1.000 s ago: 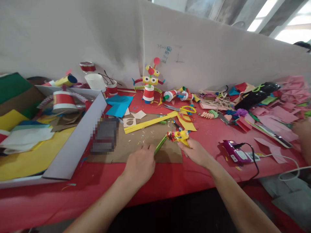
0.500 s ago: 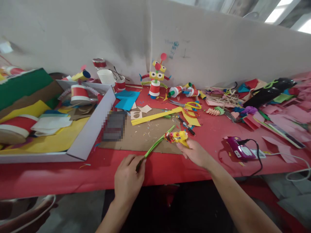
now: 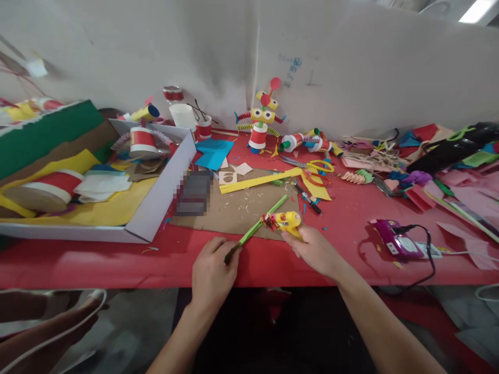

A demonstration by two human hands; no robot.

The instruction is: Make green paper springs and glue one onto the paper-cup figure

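Note:
My right hand [image 3: 312, 246] is wrapped around the handle of a small yellow glue gun [image 3: 290, 222]. The gun's nozzle end, with red wrapping, lies against or just over a narrow green paper strip [image 3: 253, 232]. My left hand [image 3: 214, 267] is closed on the near end of that strip, whose tip in the fingers looks dark. The strip slants up and right across a brown cardboard sheet [image 3: 234, 218] strewn with small scraps. A long yellow paper strip [image 3: 257, 181] rests on the cardboard's far side, close to scissors [image 3: 314, 165] with yellow handles.
At left stands a white-sided box [image 3: 161, 195] with craft pieces inside. A paper-cup figure [image 3: 258, 136] stands by the wall. On the right are a purple power socket [image 3: 395, 240] with a black cord, a black bottle [image 3: 448, 150] and pink paper scraps [image 3: 462, 189].
The glue gun has moved slightly along the green strip toward my left hand. The strip looks straighter. The camera view has shifted a little left.

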